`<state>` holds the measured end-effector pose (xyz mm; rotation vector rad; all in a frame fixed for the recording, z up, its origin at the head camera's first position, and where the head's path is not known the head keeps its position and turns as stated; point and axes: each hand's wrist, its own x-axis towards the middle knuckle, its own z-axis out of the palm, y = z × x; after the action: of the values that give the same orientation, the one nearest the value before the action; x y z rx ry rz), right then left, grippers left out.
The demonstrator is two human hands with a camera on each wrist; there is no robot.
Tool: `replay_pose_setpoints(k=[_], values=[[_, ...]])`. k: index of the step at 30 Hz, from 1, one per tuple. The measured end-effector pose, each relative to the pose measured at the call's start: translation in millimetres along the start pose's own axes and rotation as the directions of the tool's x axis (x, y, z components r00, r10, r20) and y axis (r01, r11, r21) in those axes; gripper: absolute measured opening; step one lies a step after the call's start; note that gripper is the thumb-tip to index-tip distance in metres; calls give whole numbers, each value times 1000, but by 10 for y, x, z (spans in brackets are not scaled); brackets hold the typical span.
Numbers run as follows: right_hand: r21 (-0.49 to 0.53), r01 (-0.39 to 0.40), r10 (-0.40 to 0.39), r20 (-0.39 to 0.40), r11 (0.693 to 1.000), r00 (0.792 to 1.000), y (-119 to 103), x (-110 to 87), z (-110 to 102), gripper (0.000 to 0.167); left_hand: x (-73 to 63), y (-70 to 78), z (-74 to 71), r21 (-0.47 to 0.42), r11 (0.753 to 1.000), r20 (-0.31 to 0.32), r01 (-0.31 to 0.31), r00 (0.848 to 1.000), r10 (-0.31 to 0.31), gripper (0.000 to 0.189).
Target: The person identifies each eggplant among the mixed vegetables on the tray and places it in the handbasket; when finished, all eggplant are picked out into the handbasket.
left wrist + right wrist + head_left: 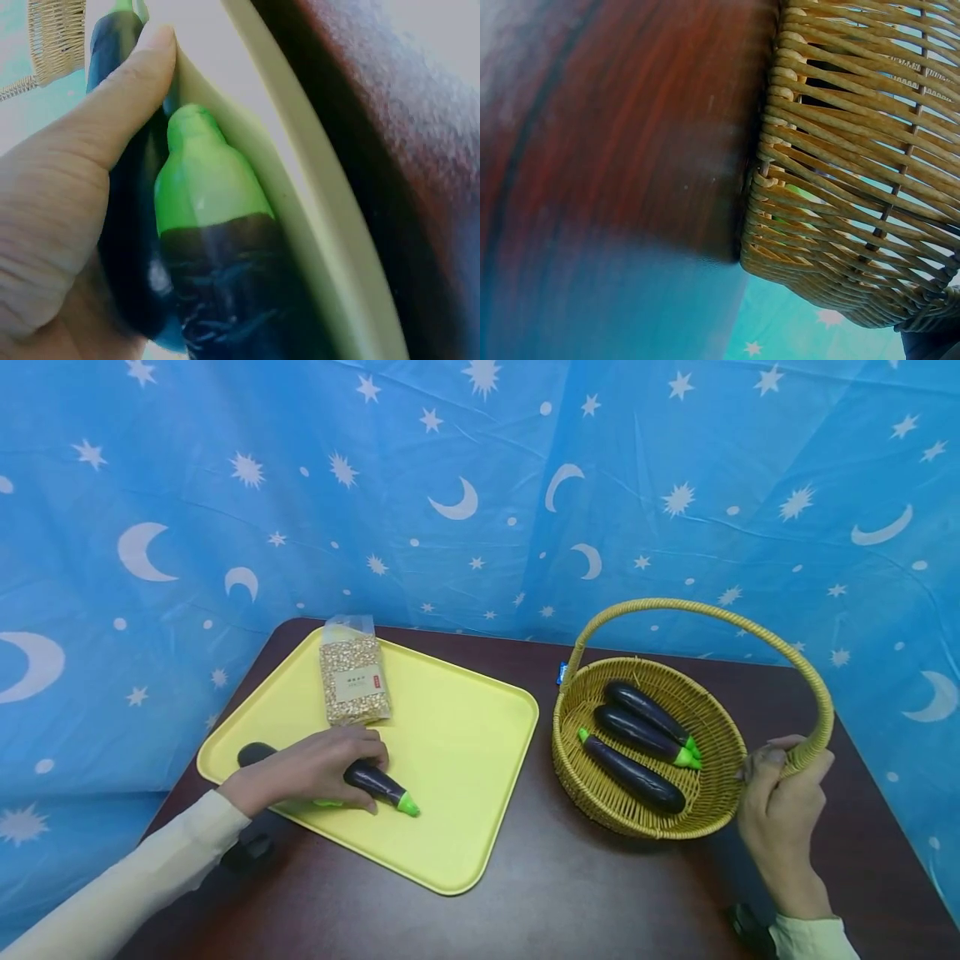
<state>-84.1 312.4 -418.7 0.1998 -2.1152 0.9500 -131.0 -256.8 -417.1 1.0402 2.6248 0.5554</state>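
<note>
My left hand (pixel 318 768) grips a dark eggplant (pixel 375 782) with a green stem end, over the yellow tray (pixel 457 760). A second eggplant (pixel 225 277) lies beside it along the tray's edge, mostly covered by my hand and forearm in the head view. On the right, my right hand (pixel 787 818) holds the wicker basket (pixel 581 797) where its arched handle (pixel 813 693) meets the rim. Several fingers there are hidden. Inside the basket lie three eggplants (pixel 633 774). The right wrist view shows the basket's woven side (pixel 855 165), but not the hand.
A clear bag of grains (pixel 356 681) with a label lies on the tray's far left part. Tray and basket stand on a dark brown table (pixel 525 885). A blue curtain (pixel 510 485) with moons and stars hangs behind. A small blue item (pixel 562 672) shows behind the basket.
</note>
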Motion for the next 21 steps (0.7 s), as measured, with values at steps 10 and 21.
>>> replay_pose_setpoints(k=[10, 21], values=[[21, -4, 4, -3, 1000, 1000, -7, 13, 3, 27, -8, 80, -3, 71, 997, -95, -4, 995, 10, 38], [24, -2, 2, -3, 1000, 1000, 24, 2, 7, 30, 43, 124, 16, 110, 994, -112, -9, 994, 22, 41]])
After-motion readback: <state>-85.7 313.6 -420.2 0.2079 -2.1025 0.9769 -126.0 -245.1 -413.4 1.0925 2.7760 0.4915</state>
